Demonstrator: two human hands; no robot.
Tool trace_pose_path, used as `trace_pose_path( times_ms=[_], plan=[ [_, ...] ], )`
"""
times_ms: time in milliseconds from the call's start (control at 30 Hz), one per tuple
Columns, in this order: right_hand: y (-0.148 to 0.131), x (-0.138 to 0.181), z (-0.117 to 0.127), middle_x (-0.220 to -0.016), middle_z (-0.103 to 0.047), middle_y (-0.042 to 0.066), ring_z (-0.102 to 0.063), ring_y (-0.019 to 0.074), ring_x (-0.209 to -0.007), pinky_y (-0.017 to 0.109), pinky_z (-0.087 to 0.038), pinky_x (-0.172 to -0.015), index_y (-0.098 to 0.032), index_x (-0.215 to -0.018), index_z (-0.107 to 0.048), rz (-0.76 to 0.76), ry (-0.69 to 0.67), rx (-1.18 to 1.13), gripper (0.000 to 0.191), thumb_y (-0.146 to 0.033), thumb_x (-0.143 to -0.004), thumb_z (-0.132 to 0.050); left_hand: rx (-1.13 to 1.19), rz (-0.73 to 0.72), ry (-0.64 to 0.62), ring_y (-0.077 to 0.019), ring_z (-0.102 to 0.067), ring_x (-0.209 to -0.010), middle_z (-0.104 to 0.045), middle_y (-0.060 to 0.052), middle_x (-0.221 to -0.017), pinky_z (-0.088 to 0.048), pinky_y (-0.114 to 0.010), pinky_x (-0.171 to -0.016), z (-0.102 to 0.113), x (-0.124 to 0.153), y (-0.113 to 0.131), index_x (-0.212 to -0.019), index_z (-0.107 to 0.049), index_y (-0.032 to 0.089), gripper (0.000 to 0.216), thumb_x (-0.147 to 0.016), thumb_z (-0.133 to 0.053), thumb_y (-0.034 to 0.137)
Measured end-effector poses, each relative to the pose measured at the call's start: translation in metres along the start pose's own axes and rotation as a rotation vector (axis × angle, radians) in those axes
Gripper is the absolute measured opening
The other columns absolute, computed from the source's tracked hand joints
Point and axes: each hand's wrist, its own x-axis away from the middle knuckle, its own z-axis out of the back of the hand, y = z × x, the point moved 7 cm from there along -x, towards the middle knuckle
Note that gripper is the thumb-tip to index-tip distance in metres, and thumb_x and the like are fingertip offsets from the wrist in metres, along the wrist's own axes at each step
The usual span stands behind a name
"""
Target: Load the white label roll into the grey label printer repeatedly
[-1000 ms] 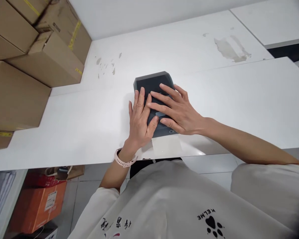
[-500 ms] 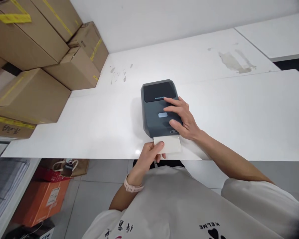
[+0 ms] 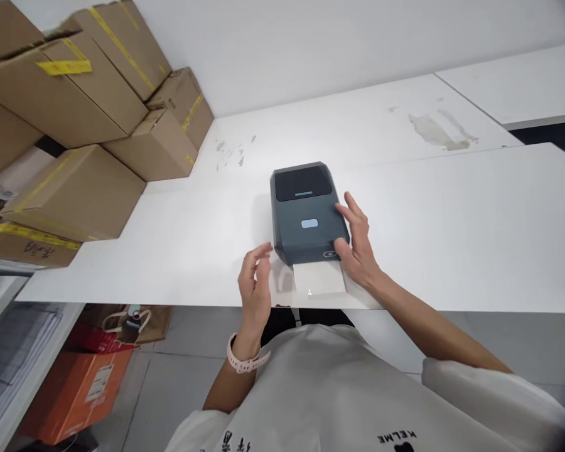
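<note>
A dark grey label printer [image 3: 306,210] with a black top panel and a pale button sits near the front edge of the white table. From its front slot a white paper label [image 3: 317,278] sticks out over the tabletop. My left hand [image 3: 255,279] is open beside the printer's lower left corner, with fingers apart and nothing in it. On the other side my right hand [image 3: 358,245] is open, its thumb and fingertips at the printer's right edge. A pink band is on my left wrist.
Cardboard boxes [image 3: 75,194] with yellow tape are stacked at the table's left end. Below stand an orange box [image 3: 73,392] and a paper bag [image 3: 157,323] on the floor. A white wall [image 3: 311,50] rises behind the table [image 3: 452,232], which has stained patches.
My left hand has let go of the paper label and moved left and up to the printer's side. My right hand has slid from the printer's top to its right edge.
</note>
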Motion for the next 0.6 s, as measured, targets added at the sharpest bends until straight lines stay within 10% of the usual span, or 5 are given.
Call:
trace_pose_path(
  times_ms=[200,400,600],
  plan=[
    [0.017,0.023,-0.004,-0.169,-0.030,0.000,-0.027,0.0323,-0.156,0.062,-0.025,-0.125,-0.041,-0.160,-0.023,-0.226,-0.053,-0.107,0.066,-0.067,-0.099,-0.023,0.038,-0.088,-0.235,-0.0214,-0.010,-0.161,-0.015,0.001,-0.174,-0.016,-0.046,-0.132,-0.029,0.001,-0.011,-0.161,-0.023,0.039,0.061,-0.104,-0.035,0.055],
    [0.003,0.004,0.009,-0.168,-0.031,-0.002,-0.027,0.0342,-0.156,0.063,-0.022,-0.125,-0.044,-0.159,-0.026,-0.170,-0.010,-0.180,0.070,-0.074,-0.096,-0.022,0.144,-0.238,-0.235,-0.0219,-0.012,-0.161,-0.020,0.001,-0.173,-0.016,-0.043,-0.132,-0.024,-0.014,0.012,-0.161,-0.026,0.037,0.061,-0.103,-0.036,0.055],
    [-0.038,-0.085,0.028,-0.171,-0.021,0.002,-0.017,0.0383,-0.158,0.069,-0.013,-0.124,-0.042,-0.162,-0.004,0.166,0.186,0.032,0.083,-0.081,-0.092,-0.022,0.064,-0.311,-0.107,-0.0276,-0.023,-0.157,-0.032,-0.004,-0.168,-0.026,-0.046,-0.127,-0.022,-0.093,0.037,-0.156,-0.035,0.032,0.065,-0.096,-0.056,0.042]
  ],
)
